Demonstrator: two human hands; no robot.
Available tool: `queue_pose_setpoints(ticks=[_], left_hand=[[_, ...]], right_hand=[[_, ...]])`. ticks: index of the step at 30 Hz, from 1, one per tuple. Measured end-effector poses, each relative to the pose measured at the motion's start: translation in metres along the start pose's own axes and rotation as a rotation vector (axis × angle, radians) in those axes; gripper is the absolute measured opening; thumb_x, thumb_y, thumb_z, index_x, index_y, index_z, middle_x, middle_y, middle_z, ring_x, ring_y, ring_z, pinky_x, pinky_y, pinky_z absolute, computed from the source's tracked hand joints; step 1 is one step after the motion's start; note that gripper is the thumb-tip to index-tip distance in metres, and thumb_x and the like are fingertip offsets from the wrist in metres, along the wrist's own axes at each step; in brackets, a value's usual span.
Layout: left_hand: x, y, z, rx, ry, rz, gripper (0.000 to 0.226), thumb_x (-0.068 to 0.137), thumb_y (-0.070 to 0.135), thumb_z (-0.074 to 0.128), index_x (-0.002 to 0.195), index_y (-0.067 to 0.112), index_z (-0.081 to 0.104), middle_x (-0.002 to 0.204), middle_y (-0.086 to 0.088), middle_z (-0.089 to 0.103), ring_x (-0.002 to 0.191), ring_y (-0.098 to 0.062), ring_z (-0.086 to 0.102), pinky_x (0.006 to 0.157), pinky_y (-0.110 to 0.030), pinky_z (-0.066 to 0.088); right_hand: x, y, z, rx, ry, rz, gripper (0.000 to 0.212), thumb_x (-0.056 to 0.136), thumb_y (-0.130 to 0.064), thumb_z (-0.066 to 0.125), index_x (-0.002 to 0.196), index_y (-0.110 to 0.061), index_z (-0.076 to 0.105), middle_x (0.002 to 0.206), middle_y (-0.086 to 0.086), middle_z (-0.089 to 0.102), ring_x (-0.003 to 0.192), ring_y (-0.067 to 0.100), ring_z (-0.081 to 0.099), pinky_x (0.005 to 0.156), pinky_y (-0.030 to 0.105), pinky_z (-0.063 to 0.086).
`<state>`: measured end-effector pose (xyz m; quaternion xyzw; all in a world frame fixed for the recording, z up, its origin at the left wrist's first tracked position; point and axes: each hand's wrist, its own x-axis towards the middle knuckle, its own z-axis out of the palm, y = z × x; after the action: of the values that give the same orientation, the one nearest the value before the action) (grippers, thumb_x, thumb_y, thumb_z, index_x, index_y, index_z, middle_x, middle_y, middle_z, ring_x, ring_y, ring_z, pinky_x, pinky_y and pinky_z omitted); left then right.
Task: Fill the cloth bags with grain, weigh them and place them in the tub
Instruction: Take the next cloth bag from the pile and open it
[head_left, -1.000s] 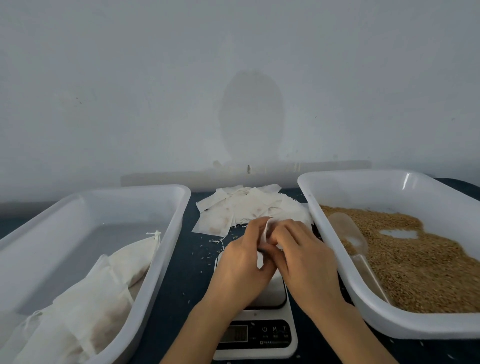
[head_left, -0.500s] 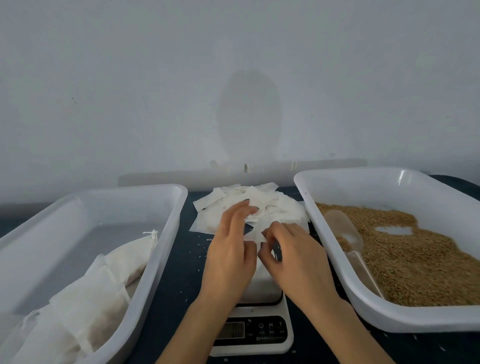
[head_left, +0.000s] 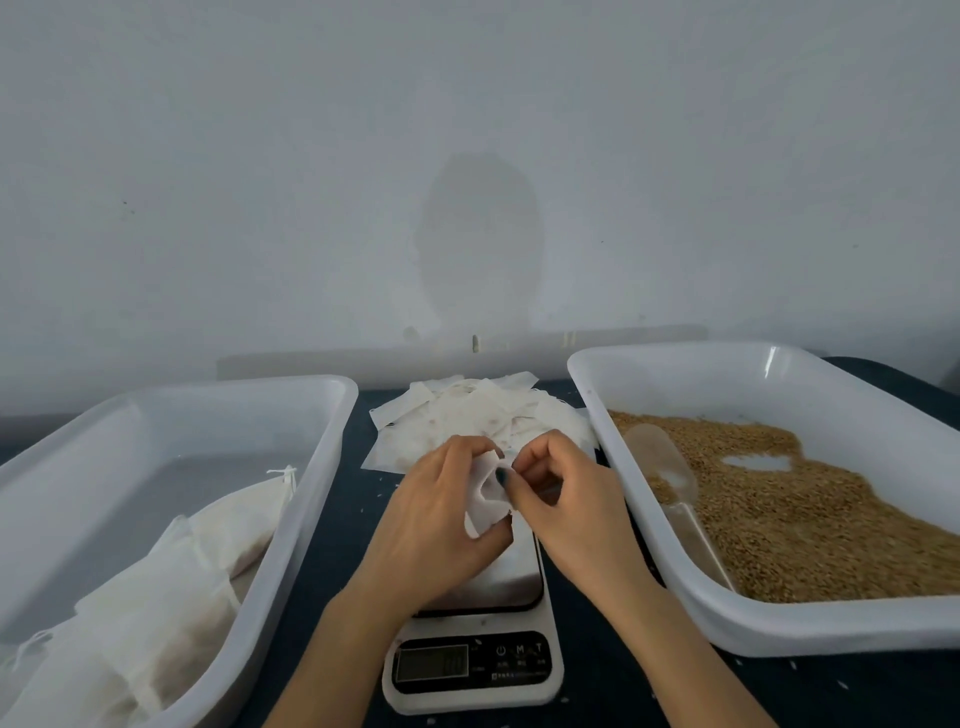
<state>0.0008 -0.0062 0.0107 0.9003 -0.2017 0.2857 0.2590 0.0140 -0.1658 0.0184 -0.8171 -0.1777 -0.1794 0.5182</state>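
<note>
Both hands are working one empty cloth bag (head_left: 485, 499) just above the scale (head_left: 475, 660): the left hand (head_left: 441, 525) is gripping it with curled fingers, the right hand (head_left: 561, 499) pinching its edge. Filled bags (head_left: 171, 577) are lying in the left tub (head_left: 311, 467), grain (head_left: 810, 519) and a scoop (head_left: 662, 467) in the right tub (head_left: 623, 441).

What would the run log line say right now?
left hand: holds cloth bag | right hand: pinches cloth bag | scale: under hands | scoop: lying in grain | tub: filled bags inside
</note>
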Motion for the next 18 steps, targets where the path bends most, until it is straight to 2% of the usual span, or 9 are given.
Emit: queue_pose_setpoints(ticks=[3,5,8,11,14,16,18], left_hand=[[-0.001,-0.004,0.003,0.105,-0.022,0.026,0.053,0.07,0.04,0.067,0.116,0.025,0.045,0.102,0.019,0.048,0.086,-0.002,0.046,0.078,-0.016,0.036],[-0.002,-0.005,0.003,0.125,-0.019,-0.018,0.058,0.068,0.041,0.068,0.119,0.023,0.046,0.104,0.016,0.051,0.085,-0.006,0.05,0.075,-0.02,0.042],[-0.003,-0.003,-0.001,0.106,0.003,-0.068,0.053,0.071,0.041,0.064,0.117,0.018,0.049,0.103,0.011,0.055,0.08,-0.011,0.059,0.065,-0.027,0.052],[-0.002,0.001,-0.005,0.107,0.038,-0.077,0.047,0.074,0.041,0.063,0.112,0.014,0.052,0.099,0.007,0.058,0.07,-0.01,0.053,0.056,-0.027,0.047],[-0.001,0.003,-0.007,0.1,0.087,-0.076,0.046,0.078,0.046,0.064,0.108,0.012,0.054,0.095,0.006,0.06,0.066,-0.01,0.053,0.05,-0.029,0.048],[0.0,0.004,-0.007,0.133,0.114,-0.057,0.046,0.077,0.046,0.066,0.105,0.011,0.055,0.093,0.006,0.062,0.062,-0.008,0.05,0.046,-0.025,0.043],[0.001,0.003,-0.007,0.182,0.124,-0.025,0.043,0.076,0.042,0.07,0.102,0.01,0.057,0.089,0.005,0.063,0.056,-0.01,0.049,0.041,-0.023,0.038]], right_hand=[[-0.001,-0.001,-0.001,-0.013,0.038,-0.012,0.018,0.088,-0.025,0.071,0.088,-0.03,0.054,0.07,-0.013,0.063,0.072,0.001,0.063,0.064,0.012,0.048],[-0.001,-0.001,-0.001,-0.048,0.072,-0.034,0.018,0.089,-0.023,0.068,0.091,-0.031,0.051,0.071,-0.014,0.061,0.073,0.002,0.063,0.063,0.012,0.047],[-0.001,-0.003,-0.002,-0.12,0.164,-0.14,0.013,0.089,-0.02,0.065,0.095,-0.027,0.055,0.087,-0.015,0.06,0.083,0.005,0.062,0.065,0.02,0.052],[-0.003,-0.006,-0.004,-0.131,0.221,-0.242,0.009,0.09,-0.024,0.056,0.096,-0.025,0.063,0.099,-0.014,0.057,0.092,0.009,0.059,0.064,0.026,0.054],[-0.006,-0.008,-0.004,-0.208,0.251,-0.305,0.026,0.09,-0.036,0.049,0.088,-0.022,0.07,0.097,-0.012,0.057,0.093,0.008,0.055,0.062,0.02,0.047],[-0.006,-0.009,-0.003,-0.26,0.238,-0.339,0.031,0.091,-0.044,0.053,0.082,-0.02,0.072,0.093,-0.011,0.059,0.093,0.009,0.054,0.067,0.019,0.045],[-0.005,-0.009,-0.002,-0.246,0.197,-0.362,0.029,0.09,-0.043,0.061,0.077,-0.02,0.07,0.089,-0.012,0.061,0.094,0.01,0.054,0.073,0.021,0.046]])
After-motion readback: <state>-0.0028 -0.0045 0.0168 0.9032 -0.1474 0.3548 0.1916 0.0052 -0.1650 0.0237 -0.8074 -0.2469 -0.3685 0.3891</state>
